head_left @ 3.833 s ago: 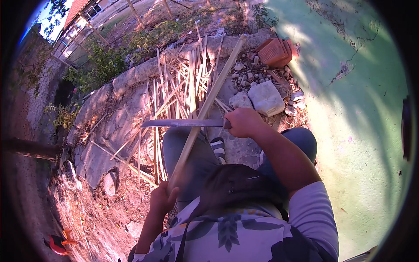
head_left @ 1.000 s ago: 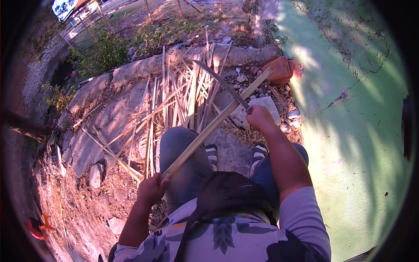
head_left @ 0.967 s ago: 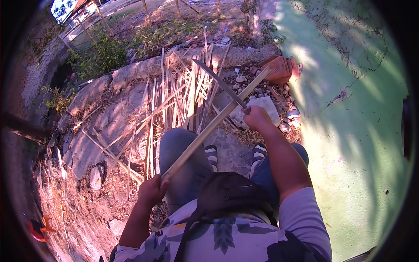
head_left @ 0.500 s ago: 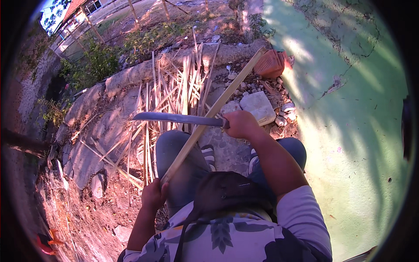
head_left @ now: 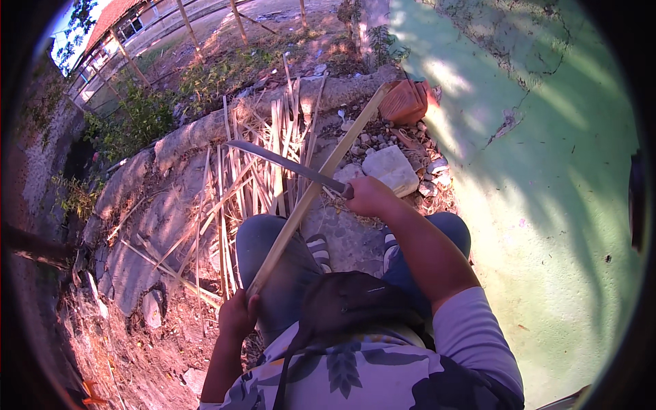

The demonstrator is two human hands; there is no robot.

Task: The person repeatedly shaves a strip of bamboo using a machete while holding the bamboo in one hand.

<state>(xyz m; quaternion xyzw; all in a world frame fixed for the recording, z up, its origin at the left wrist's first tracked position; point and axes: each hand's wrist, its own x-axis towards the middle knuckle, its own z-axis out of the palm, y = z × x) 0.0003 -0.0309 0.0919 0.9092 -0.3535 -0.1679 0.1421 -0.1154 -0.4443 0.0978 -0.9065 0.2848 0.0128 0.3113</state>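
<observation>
My left hand [head_left: 237, 314] is closed round the near end of a long, pale bamboo strip [head_left: 282, 239]. The strip slants over my left knee, its far end beside a reddish brick [head_left: 404, 102]. In my right hand [head_left: 370, 197] is the handle of a machete [head_left: 277, 160], whose long blade points to the far left. The blade crosses the strip near its middle; whether the edge touches it, I cannot tell.
A heap of split strips [head_left: 277, 147] lies ahead, left of the held strip. Beyond my right hand are a pale stone block [head_left: 391, 169] and small rubble. A green plastered surface [head_left: 540, 273] runs along the right. My knees are bent on both sides.
The machete has tilted, its tip swinging up and away while the handle stays near the strip. The whole view has shifted slightly. Both hands keep their hold.
</observation>
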